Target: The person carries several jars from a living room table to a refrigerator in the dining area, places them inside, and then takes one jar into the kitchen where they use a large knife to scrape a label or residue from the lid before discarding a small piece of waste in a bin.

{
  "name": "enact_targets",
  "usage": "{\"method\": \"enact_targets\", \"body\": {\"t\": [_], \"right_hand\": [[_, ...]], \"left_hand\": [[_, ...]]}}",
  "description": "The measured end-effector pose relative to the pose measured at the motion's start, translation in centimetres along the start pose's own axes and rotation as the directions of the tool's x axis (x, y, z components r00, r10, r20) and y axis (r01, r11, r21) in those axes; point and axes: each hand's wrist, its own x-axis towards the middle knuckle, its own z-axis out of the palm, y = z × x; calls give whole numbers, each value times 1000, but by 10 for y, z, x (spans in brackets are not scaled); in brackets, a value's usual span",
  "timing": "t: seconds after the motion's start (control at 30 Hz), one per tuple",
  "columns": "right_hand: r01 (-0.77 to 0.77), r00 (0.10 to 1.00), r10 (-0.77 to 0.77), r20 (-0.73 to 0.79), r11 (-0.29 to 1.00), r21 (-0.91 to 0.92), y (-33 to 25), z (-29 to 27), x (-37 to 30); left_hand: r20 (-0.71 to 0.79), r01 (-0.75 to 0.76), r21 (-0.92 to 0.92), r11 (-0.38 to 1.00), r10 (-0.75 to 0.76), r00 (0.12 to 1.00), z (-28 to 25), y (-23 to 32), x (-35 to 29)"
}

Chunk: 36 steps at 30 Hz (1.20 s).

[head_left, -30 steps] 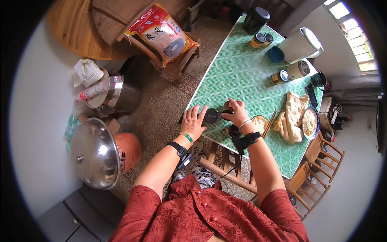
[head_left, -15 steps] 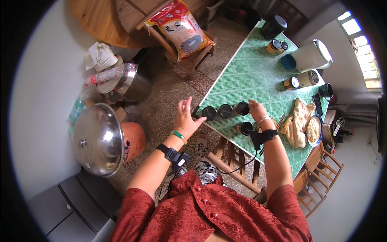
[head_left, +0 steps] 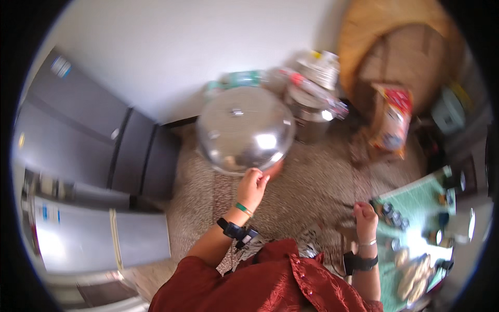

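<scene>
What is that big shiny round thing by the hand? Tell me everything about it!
It is a big silver lid, round and domed, and it looks like polished metal. Bright light glints off it, and a small knob sits near the top of the dome. It covers an orange-brown pot, of which only a sliver peeks out at the lower right edge. It sits on the speckled floor near the white wall. The left hand is at its lower rim, fingers curled; the picture is blurred, so a grip cannot be told.
</scene>
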Motion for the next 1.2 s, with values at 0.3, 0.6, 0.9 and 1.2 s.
{"method": "enact_targets", "body": {"t": [0.3,0.6,0.9,1.2], "right_hand": [[-27,871,-164,463,926,378,-178,254,23],[-506,431,-121,894,788,350,-282,466,44],[-633,261,-104,960,733,251,-411,642,83],[-805,125,-61,990,578,137,-495,828,95]], "left_hand": [[-401,222,315,923,-82,912,-235,-174,-112],[-655,687,-27,726,-532,536,-356,-232,-145],[-744,574,-495,652,-660,107,-475,-309,-129],[-776,521,-506,688,-627,74,-550,-392,-93]]}}
